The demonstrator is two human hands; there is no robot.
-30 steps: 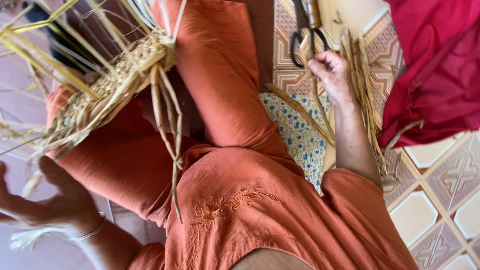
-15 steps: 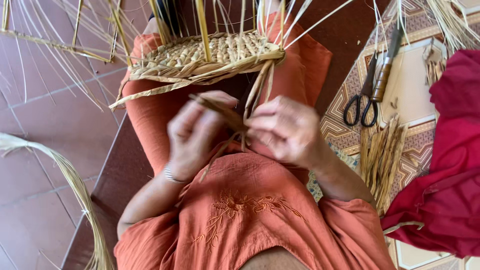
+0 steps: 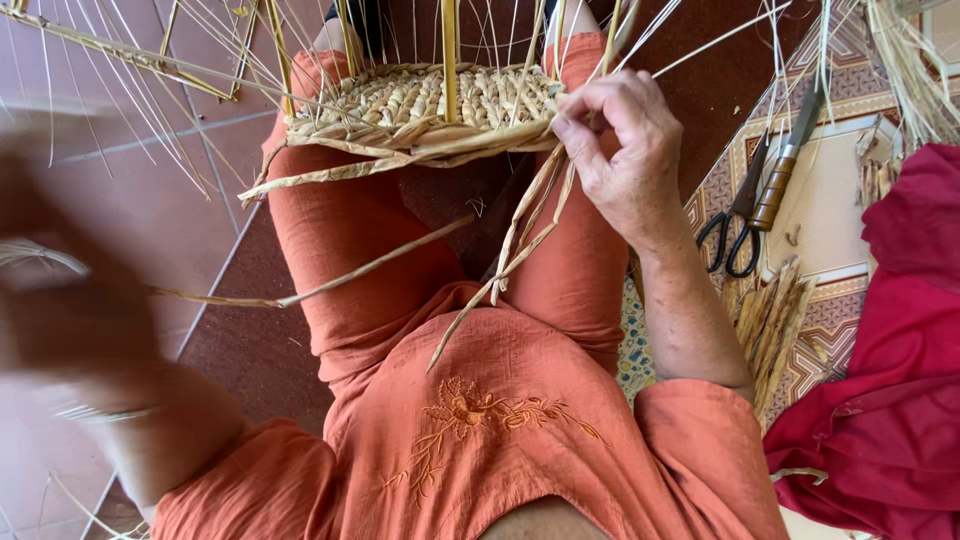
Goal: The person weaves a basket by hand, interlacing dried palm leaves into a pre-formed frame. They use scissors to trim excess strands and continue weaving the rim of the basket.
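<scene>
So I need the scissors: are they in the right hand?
No, the scissors lie on the patterned mat, apart from the right hand, which grips straw strands at the woven piece.

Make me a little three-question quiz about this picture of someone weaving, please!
1. True or false: the right hand touches the edge of the woven straw mat resting on the knees.
2. Which tool lies on the patterned floor beside the right arm? A) hammer B) black-handled scissors C) spoon
3. What colour is the cloth heaped at the right edge?

Key:
1. True. Its fingers pinch straw strands at the mat's right edge.
2. B. A wooden-handled tool lies beside them.
3. Red.

The left hand is a blur at the left, so what it holds cannot be told.
</scene>
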